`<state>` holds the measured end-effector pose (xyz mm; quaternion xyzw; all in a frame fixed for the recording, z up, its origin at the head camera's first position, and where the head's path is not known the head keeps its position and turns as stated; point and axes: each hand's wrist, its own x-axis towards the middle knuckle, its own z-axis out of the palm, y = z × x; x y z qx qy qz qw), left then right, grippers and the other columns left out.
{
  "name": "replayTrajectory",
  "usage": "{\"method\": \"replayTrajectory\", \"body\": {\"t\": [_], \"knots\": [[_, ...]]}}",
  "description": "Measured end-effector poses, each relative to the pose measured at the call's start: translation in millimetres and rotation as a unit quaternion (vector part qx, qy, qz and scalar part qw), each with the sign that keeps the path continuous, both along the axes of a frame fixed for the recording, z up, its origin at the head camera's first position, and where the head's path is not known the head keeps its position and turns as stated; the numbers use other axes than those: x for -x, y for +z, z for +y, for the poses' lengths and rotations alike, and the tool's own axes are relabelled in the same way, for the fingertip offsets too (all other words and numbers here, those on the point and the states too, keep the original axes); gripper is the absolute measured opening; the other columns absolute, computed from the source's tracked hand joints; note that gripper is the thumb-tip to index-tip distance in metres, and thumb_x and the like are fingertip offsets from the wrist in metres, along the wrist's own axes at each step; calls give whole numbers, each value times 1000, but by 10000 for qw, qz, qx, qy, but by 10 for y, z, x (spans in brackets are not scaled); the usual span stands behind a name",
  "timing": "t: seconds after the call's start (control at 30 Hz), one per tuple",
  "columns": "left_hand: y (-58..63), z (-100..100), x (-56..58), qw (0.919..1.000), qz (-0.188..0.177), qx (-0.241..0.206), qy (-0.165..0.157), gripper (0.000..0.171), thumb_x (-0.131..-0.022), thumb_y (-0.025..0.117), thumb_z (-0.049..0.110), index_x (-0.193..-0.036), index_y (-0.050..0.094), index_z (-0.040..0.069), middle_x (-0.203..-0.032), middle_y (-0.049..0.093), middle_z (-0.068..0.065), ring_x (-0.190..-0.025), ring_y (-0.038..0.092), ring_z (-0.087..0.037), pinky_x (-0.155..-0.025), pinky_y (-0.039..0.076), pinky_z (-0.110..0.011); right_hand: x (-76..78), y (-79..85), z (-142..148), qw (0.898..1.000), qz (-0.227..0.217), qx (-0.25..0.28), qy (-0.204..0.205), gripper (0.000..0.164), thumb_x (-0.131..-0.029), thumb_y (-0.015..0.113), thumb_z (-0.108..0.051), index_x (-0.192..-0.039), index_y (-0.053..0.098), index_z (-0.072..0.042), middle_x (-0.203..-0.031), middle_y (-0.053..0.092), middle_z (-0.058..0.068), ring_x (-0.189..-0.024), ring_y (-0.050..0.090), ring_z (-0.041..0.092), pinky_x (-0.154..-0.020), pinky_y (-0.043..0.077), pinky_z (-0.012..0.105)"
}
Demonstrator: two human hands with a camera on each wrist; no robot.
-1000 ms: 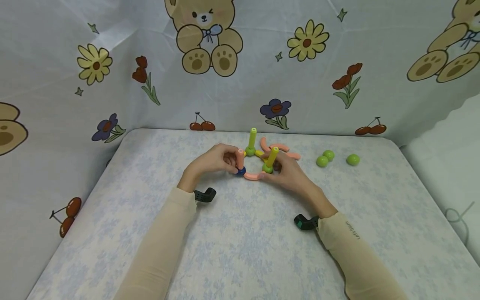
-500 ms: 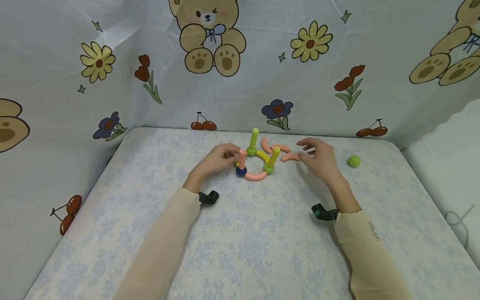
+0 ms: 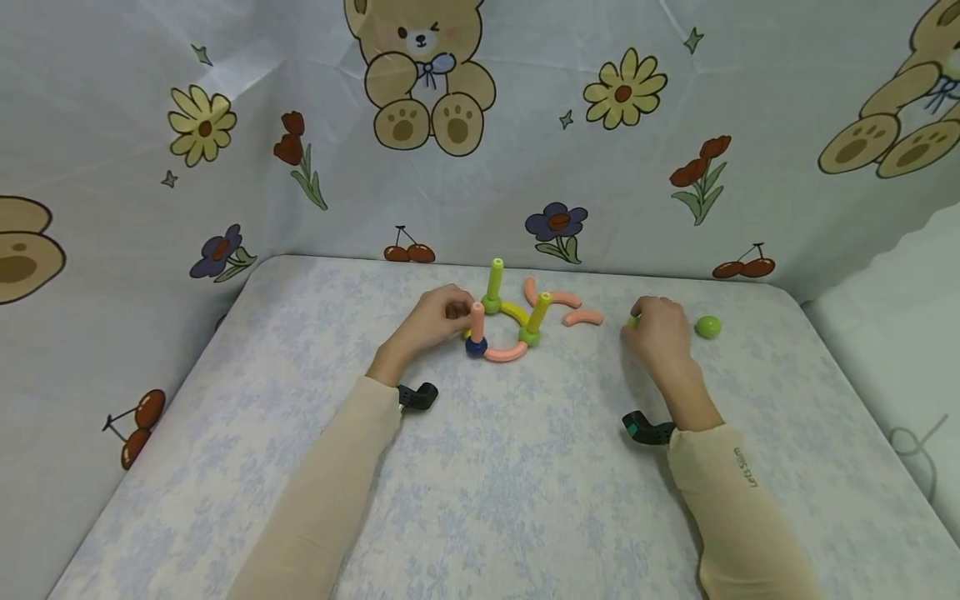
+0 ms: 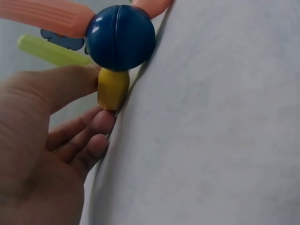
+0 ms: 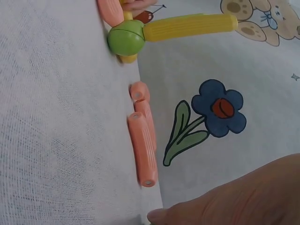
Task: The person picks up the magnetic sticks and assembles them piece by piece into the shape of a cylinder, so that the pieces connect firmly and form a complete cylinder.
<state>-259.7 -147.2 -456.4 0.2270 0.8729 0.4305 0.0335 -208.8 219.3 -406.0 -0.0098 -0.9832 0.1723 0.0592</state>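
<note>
A ring of magnetic building pieces stands on the table, with several rods upright on balls. At its near-left corner is a blue ball [image 3: 476, 347] bearing an upright pink rod [image 3: 477, 321]. My left hand [image 3: 437, 318] pinches the yellow curved rod [image 4: 111, 91] joined to that ball, thumb on one side and fingers on the other. A yellow rod [image 5: 192, 26] rises from a green ball [image 5: 126, 40] at the ring's right. Farther right, my right hand [image 3: 660, 332] pinches a loose green ball [image 3: 633, 322], mostly hidden by the fingers.
Between the ring and my right hand lie loose pink curved rods [image 3: 583, 317]. Another green ball [image 3: 707, 327] sits right of that hand. A printed cloth [image 3: 480, 183] hangs along the table's back edge.
My right hand has let go of the ring's right side and moved right to the loose green balls. The ring has shifted slightly left, while my left hand stays at its left side.
</note>
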Motion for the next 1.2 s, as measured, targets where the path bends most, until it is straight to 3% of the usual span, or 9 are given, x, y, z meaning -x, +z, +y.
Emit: {"method": "replayTrajectory", "body": {"t": [0.17,0.33,0.47,0.63,0.7,0.83,0.97,1.2], "knots": [[-1,-21,-5,10000,-44,-11,-41,4,-98,76,19,-97,77,16,-95,62,-4,-80,54,-22,-70,46,-33,-5,38,-54,9990,-176,405,97,31,-93,79,-12,-113,72,10,-107,72,29,-88,66,39,-73,56,49],[0,-29,-5,9999,-91,18,-81,4,-94,77,10,-98,76,12,-93,61,-5,-79,53,-21,-69,45,-32,18,95,-141,9880,639,1278,586,33,-96,80,-19,-120,73,3,-112,74,24,-102,71,38,-87,59,51],[13,-29,-10,9998,-97,-30,-152,6,-92,77,7,-97,75,11,-92,60,-5,-79,53,-22,-70,45,-33,2,187,-289,9620,1122,2269,1026,35,-97,80,-26,-125,73,-7,-119,75,13,-113,71,28,-92,61,38],[30,-22,-20,9997,-96,-23,-235,3,-93,77,10,-96,75,10,-92,60,-5,-79,53,-22,-70,44,-33,-117,325,-529,9136,1478,3476,1508,34,-96,79,-13,-128,72,-4,-126,72,13,-113,72,18,-90,57,16],[42,-10,-30,9995,-148,-40,-269,3,-94,78,13,-95,76,11,-92,60,-5,-79,52,-22,-70,44,-33,-155,355,-614,8997,1692,3655,1682,34,-94,79,-6,-127,72,-3,-125,72,14,-111,72,13,-90,56,16],[74,23,-53,9989,-292,-134,-351,7,-95,80,18,-91,76,14,-91,60,-4,-80,51,-22,-72,42,-33,-197,354,-728,8862,1977,3620,2110,34,-90,82,-1,-123,74,-6,-121,73,9,-109,71,10,-92,58,21],[81,41,-56,9985,-349,-169,-387,8,-96,80,19,-90,76,14,-90,60,-4,-80,51,-22,-72,42,-33,-239,340,-797,8832,1885,3485,2509,36,-87,84,-1,-121,74,-8,-119,75,7,-110,72,21,-90,59,23],[68,61,-51,9984,-436,-91,-344,9,-96,80,22,-92,77,14,-92,60,-5,-80,51,-21,-73,42,-33,-256,263,-796,8946,1636,3279,2557,40,-88,83,1,-126,73,-8,-125,74,10,-110,74,28,-83,57,14]]}}
